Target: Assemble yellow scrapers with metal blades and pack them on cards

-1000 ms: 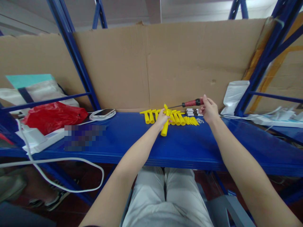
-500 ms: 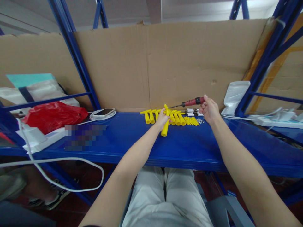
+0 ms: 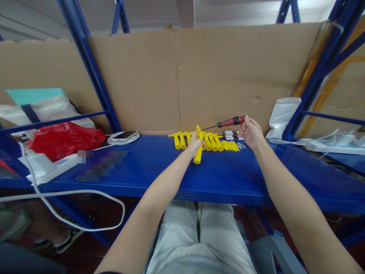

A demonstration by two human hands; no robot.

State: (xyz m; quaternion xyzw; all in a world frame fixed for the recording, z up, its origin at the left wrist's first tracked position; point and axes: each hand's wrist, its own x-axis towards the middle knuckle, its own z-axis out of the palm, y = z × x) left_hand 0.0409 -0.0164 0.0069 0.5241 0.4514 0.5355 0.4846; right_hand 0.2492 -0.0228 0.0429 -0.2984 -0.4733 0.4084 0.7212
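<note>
My left hand [image 3: 195, 142] is closed round a yellow T-shaped part [image 3: 197, 155], its wide round end pointing down toward me. The fingers of my right hand [image 3: 251, 132] pinch the end of a dark red and black screwdriver [image 3: 230, 122]. Its thin shaft runs left, with the tip at the upper part of the yellow piece; whether they touch is too small to tell. Behind my left hand several more yellow T-shaped parts [image 3: 219, 144] lie in a row. Small flat yellow pieces [image 3: 230, 146], black-and-white pieces [image 3: 232, 136] and tiny metallic bits [image 3: 241, 145] lie to their right.
Cardboard [image 3: 137, 83] stands behind the blue shelf [image 3: 222, 175]. At left are a phone [image 3: 127, 134] on a coiled white cable, a red bag [image 3: 67, 140] and a power strip [image 3: 61, 166]. A white pouch [image 3: 283, 118] leans at right. Another person's leg shows lower left.
The screwdriver and my right hand have shifted very slightly left. My left hand still holds the yellow part in nearly the same place.
</note>
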